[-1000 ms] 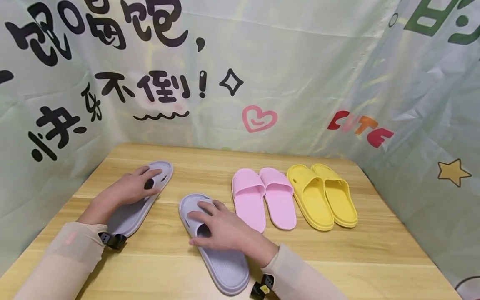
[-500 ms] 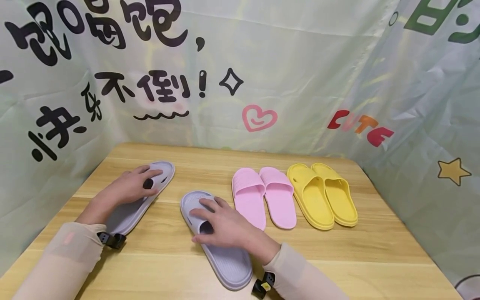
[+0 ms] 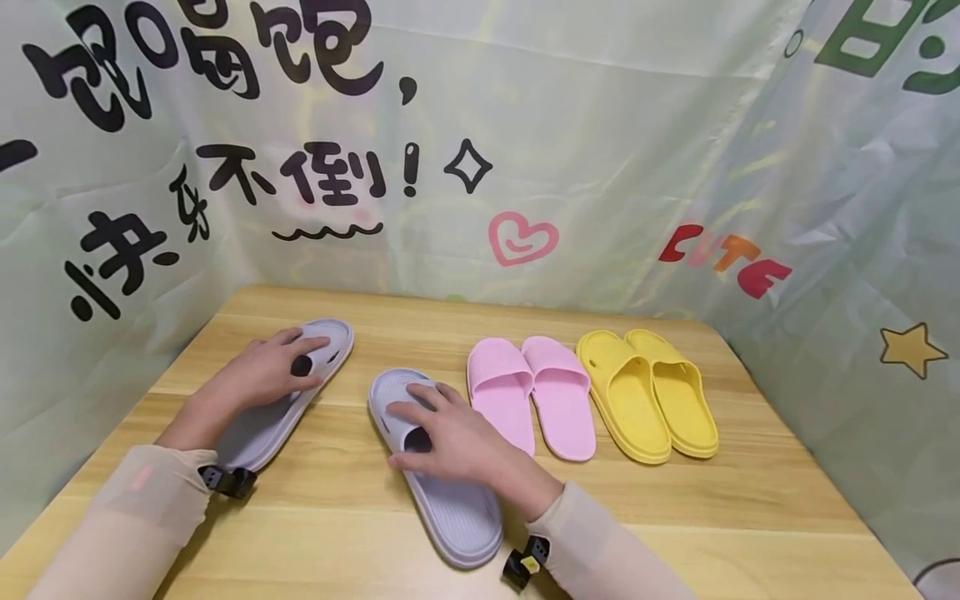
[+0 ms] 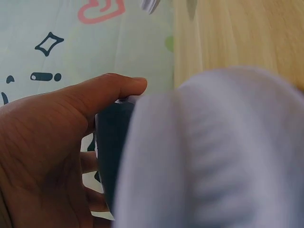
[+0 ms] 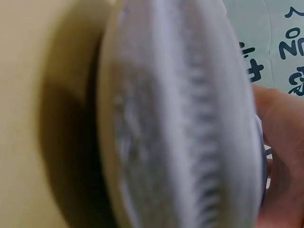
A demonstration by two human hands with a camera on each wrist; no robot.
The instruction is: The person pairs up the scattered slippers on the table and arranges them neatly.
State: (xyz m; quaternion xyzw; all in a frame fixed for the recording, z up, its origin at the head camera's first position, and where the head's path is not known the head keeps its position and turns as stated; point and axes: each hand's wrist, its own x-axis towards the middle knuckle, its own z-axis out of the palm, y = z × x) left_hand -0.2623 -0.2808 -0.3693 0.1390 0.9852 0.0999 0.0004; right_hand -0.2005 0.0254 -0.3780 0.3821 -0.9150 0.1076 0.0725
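On the left of the table, my left hand (image 3: 262,371) grips a lavender slipper (image 3: 255,440) across its strap, with the toe pointing away. Its thumb lies along the strap in the left wrist view, where the sole (image 4: 223,156) is blurred and close. Near the middle, my right hand (image 3: 457,435) holds the matching lavender slipper (image 3: 459,518) by its strap, thumb on the near left side. That slipper's blurred edge (image 5: 180,118) fills much of the right wrist view, a dark shadow beside it. Both hands hide part of the straps.
A pair of pink slippers (image 3: 566,425) lies just beyond my right hand, its left one partly covered by the hand. Yellow slippers (image 3: 633,408) sit to the right of them. The wooden table (image 3: 675,517) is enclosed by a printed cloth (image 3: 615,150) at the back and sides.
My right hand and its lavender slipper have shifted forward and slightly right. The left hand's slipper has moved slightly the same way. The head view has shifted a little; the pink and yellow pairs stay put.
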